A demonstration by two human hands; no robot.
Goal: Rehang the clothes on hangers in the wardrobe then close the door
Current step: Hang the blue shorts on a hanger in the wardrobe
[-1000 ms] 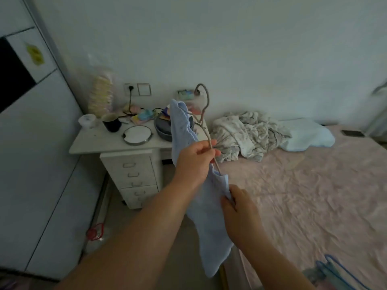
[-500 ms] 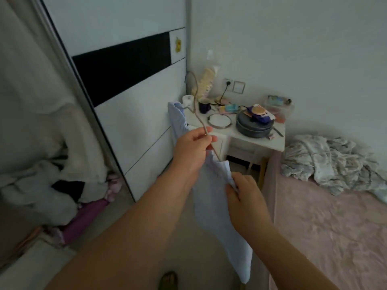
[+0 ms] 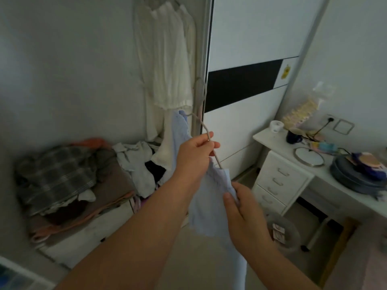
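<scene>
We see a dim, greyish room under soft, flat light with no hard shadows or glare. The white and black sliding wardrobe door (image 3: pixel 247 84) bows from wide-angle distortion. Edges are smeared, and the white drawered desk (image 3: pixel 282 178) looks slightly blurred.

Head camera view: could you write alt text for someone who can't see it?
A person's left hand holds a hanger carrying a pale blue garment, while the right hand pinches its lower edge. Ahead, white clothes hang in an open wardrobe above a heap of laundry.

Left hand (image 3: pixel 193 151) holds hanger (image 3: pixel 206 132); right hand (image 3: pixel 243 210) pinches blue garment (image 3: pixel 209 208)
</scene>
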